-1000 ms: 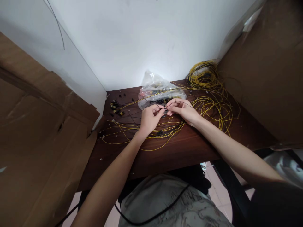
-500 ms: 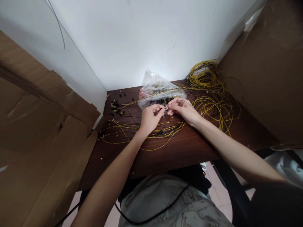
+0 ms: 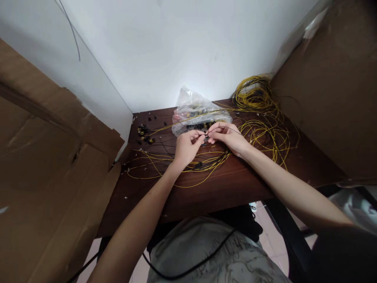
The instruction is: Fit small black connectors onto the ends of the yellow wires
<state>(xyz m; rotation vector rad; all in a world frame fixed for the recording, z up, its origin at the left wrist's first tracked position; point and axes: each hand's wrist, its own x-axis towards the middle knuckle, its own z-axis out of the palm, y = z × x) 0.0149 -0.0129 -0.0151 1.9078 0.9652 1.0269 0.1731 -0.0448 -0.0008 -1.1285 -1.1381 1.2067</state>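
Observation:
My left hand point(image 3: 188, 147) and my right hand point(image 3: 226, 136) meet fingertip to fingertip above the table. Both are closed in a pinch. A thin black wire point(image 3: 232, 129) runs from my right fingertips back over that hand, and a dark strand also shows at my left fingertips. Whatever tiny part sits between the fingers is too small to make out. Just behind the hands lies a clear plastic bag point(image 3: 188, 100) with small black and yellow parts in it. Below them, loose yellow and black wires point(image 3: 200, 184) spread over the dark wooden table point(image 3: 141, 208).
A coil of yellow and black wire point(image 3: 253, 94) lies at the back right, with looser loops in front. Small black and yellow connectors point(image 3: 144, 133) sit at the left. Cardboard point(image 3: 59, 188) stands at the left side, another cardboard panel point(image 3: 326, 110) at the right. A white wall point(image 3: 176, 47) rises behind.
Almost nothing differs. My hands stay together in the same pinch, with only a slight shift of the right fingers and the black wire.

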